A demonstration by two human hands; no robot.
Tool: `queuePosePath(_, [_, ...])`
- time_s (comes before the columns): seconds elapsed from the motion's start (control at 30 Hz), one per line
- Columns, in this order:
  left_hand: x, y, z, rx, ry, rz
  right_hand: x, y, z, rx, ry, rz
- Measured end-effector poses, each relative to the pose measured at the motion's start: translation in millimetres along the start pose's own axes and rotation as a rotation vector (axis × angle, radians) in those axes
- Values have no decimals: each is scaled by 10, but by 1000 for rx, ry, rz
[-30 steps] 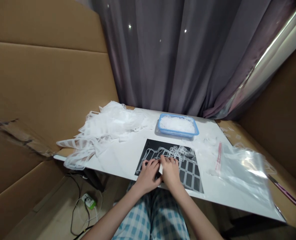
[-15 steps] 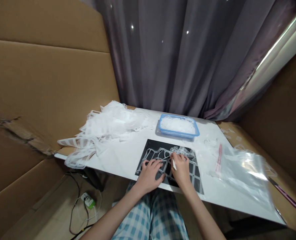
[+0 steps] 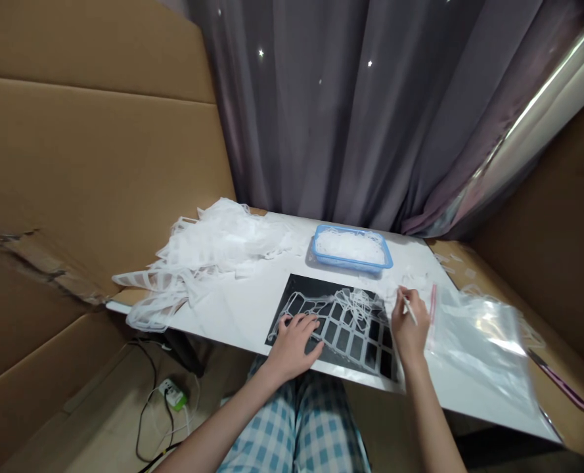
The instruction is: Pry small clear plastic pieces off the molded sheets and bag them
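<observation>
A black mat (image 3: pixel 304 284) lies near the table's front edge, with a white lattice sheet (image 3: pixel 345 336) spread over it. Loose white strips (image 3: pixel 358 307) are heaped on the sheet's upper part. My left hand (image 3: pixel 295 347) rests on the sheet's left side, fingers spread and palm down. Off the mat's right edge, my right hand (image 3: pixel 412 332) is closed around a thin white stick-like tool (image 3: pixel 410 310); its working tip cannot be made out. Small white scraps (image 3: pixel 412 279) lie on the table just beyond that hand.
Behind the mat stands a blue tray (image 3: pixel 353 265) filled with white scraps. White sheets (image 3: pixel 223 240) are piled at the left. To the right lie a clear plastic bag (image 3: pixel 479 355) and a pink-handled tool (image 3: pixel 565 387). Cardboard walls and a curtain (image 3: pixel 311 131) surround the white table (image 3: pixel 242 309).
My right hand has moved right from the middle of the lattice to beyond the mat's edge, still holding the tool. The strip heap and lattice are now uncovered. My left hand stays in place.
</observation>
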State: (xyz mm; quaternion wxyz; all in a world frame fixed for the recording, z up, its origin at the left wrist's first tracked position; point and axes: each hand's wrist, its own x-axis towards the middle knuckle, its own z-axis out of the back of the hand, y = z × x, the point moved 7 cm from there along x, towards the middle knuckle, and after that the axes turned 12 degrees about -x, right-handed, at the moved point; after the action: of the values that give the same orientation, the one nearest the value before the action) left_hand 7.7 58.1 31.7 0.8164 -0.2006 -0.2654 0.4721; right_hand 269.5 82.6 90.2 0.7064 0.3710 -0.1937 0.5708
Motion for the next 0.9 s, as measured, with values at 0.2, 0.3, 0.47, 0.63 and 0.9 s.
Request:
queuePosePath(0.2, [-22, -4, 20, 17, -53, -48, 0, -93, 44, 234, 175, -36])
queuePosePath(0.3, [-103, -41, 108, 25, -135, -117, -128, 94, -77, 412, 422, 14])
queuePosePath(0.47, [-317, -107, 182, 66, -118, -317, -351, 463, -49, 474, 541, 115])
queuePosePath(0.63, [-392, -83, 188, 108, -78, -360, -601, 862, -66, 649, 684, 140])
queuePosePath(0.9, [-402, 111, 12, 174, -78, -300, -893, 1029, -362, 808, 856, 56])
